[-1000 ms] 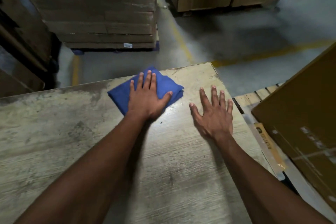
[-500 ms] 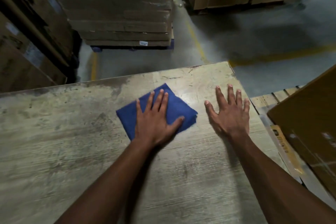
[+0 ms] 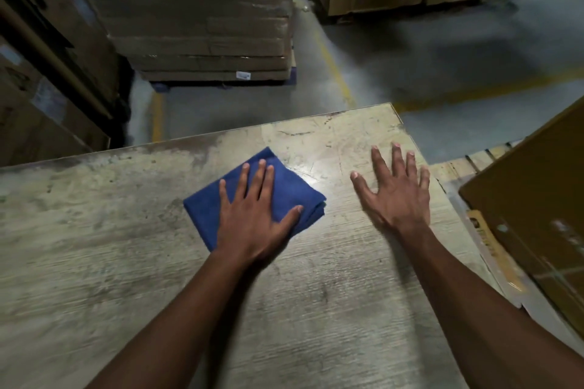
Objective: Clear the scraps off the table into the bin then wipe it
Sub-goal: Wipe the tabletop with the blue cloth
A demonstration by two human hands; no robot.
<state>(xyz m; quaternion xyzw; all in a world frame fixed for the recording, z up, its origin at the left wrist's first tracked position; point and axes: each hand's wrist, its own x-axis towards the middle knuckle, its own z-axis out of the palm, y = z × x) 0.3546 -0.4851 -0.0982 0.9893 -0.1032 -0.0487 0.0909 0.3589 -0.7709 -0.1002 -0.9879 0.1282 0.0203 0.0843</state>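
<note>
Worn and scratched, the surface (image 3: 126,246) carried a folded blue cloth (image 3: 290,196). On the cloth, the left hand (image 3: 256,218) pressed flat, fingers straight. Just beside the cloth, the right hand (image 3: 398,196) lay spread, holding nothing.

Cloth (image 3: 286,196) solid blue; table (image 3: 94,246) pale, grey-smudged; boxes (image 3: 202,9) brown.

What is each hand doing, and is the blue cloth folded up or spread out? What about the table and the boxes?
left hand: flat, fingers straight, pressing on the cloth
right hand: open, fingers spread, on the bare table
blue cloth: folded, lying flat under the left hand
table: stained, no scraps showing
stacked boxes: wrapped in plastic
</note>
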